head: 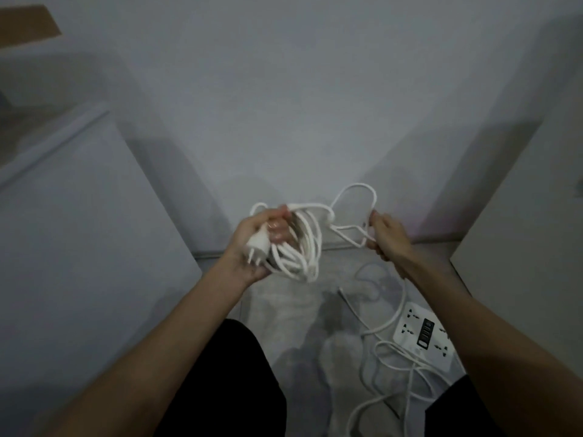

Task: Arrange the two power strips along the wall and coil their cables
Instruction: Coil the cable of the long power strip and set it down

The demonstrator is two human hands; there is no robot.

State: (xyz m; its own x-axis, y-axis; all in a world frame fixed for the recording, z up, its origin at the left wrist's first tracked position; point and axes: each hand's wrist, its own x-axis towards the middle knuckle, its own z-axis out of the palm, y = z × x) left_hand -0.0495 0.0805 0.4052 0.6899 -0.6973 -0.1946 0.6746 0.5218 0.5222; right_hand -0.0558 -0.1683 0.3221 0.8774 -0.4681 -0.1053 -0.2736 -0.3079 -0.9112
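My left hand (257, 238) grips a bundle of white cable loops (301, 247) together with the white plug (258, 246), whose pins point down. From the bundle the cable runs right in a raised loop (356, 197) to my right hand (386, 234), which pinches the strand. A white power strip (422, 334) with a dark centre panel lies on the floor at the lower right, partly hidden by my right forearm. Loose white cable (388, 354) lies tangled beside it. I see only one power strip.
A pale wall (299, 105) stands straight ahead, meeting the floor at a skirting line (340, 246). A white cabinet side (79, 231) closes in on the left and another white panel (520, 231) on the right. My dark-clad knees fill the bottom of the view.
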